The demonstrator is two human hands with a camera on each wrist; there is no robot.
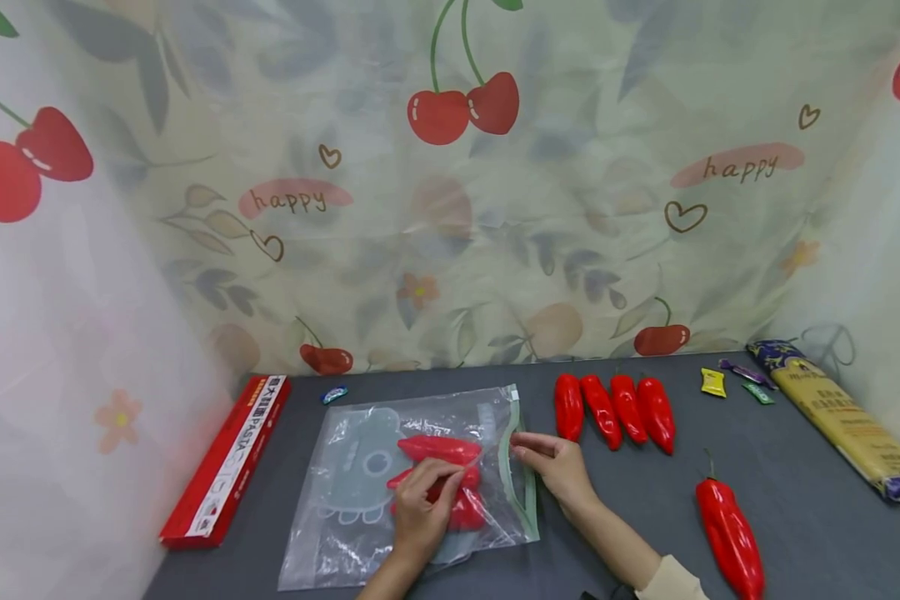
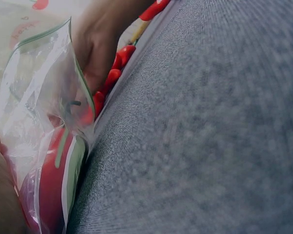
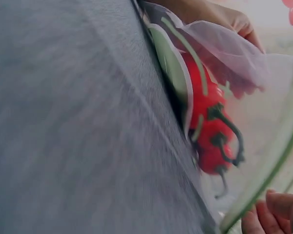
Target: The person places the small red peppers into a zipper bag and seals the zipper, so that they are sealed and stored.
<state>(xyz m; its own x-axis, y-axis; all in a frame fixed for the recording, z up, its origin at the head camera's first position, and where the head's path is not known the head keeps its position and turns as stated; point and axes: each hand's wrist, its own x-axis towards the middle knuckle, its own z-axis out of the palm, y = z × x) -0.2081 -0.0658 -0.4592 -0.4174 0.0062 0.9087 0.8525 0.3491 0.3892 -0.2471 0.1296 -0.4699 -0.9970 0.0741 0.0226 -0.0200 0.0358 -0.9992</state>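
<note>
A clear zip bag [image 1: 360, 533] with a green-edged mouth and a pale cartoon print lies flat on the table, its mouth to the right. Inside it are red peppers [image 1: 441, 450], their green stems pointing towards the mouth in the right wrist view. My left hand [image 1: 422, 504] is over the bag, pinching its upper film above the peppers [image 3: 217, 129]. With thumb and fingers my right hand [image 1: 558, 471] pinches the green rim of the mouth. The left wrist view shows the mouth [image 2: 71, 48] standing apart, with the film raised.
Several red peppers [image 1: 617, 408] lie in a row right of the bag, and another pepper [image 1: 729, 533] is nearer me. A red pasta box [image 1: 225, 462] is at left, a yellow pasta packet [image 1: 840, 417] at far right. Small wrapped candies [image 1: 713, 382] lie near the back.
</note>
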